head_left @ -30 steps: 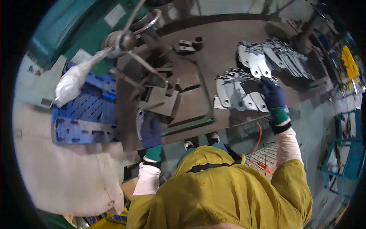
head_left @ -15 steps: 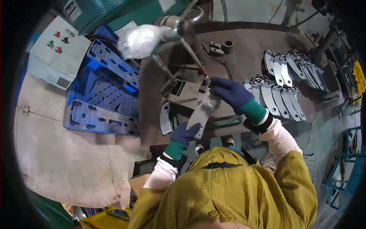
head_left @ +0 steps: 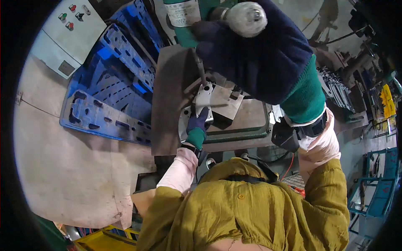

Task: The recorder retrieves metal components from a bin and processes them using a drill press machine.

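Pinching the metal plate [head_left: 204, 97] near-end, left hand [head_left: 197, 121] has it solo now; right hand [head_left: 259, 54] moved up by the wrapped knob [head_left: 247, 19], can't tell its grip.

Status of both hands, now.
Left dark-blue-gloved hand: holding the near end of an elongated grey metal plate.
Right dark-blue-gloved hand: by the round plastic-wrapped knob; grip cannot be told.

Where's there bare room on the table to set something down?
There's a bare strip of table between the blue pallet and the left hand. It's crowded around that hand, with a metal plate and metal block close together. The right hand hides much of the rest.
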The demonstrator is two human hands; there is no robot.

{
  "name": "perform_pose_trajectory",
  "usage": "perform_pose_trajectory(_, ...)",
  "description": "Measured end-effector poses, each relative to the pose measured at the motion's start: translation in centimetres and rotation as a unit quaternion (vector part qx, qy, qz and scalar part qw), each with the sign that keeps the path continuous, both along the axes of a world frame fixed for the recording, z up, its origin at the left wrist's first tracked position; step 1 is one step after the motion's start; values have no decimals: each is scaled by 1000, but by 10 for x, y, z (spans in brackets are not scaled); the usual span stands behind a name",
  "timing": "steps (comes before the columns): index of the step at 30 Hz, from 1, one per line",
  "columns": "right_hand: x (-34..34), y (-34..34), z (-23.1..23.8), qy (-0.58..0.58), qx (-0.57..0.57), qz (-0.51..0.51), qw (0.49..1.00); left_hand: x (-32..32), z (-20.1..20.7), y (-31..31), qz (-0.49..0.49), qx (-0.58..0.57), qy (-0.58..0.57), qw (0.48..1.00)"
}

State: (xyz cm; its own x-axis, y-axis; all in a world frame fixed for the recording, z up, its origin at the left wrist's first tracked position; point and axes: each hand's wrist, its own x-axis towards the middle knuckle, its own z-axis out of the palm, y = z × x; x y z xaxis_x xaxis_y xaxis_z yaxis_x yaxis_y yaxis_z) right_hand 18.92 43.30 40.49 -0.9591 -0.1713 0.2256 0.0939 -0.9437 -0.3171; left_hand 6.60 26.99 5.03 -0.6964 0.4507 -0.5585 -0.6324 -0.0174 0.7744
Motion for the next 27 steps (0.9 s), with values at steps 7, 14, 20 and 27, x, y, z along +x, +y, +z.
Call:
perform_pose_trajectory(7, -2, -10, 14, -66, 21, -70, 995, -12, -7, -3, -141, -180, 287, 930)
perform_pose_trajectory(14, -4, -2, 8, -178, -38, -64, 981, -26, -16, 1, -18, -78, 35, 996)
perform_pose_trajectory(20, -9, 7, -57, -74, 65, -77, 992, -21, -8, -5, -53, -4, 107, 993)
perform_pose_trajectory(27, 6, -13, -99, -129, 361, -232, 894, -19, 19, -5, -44, -23, 5, 999)
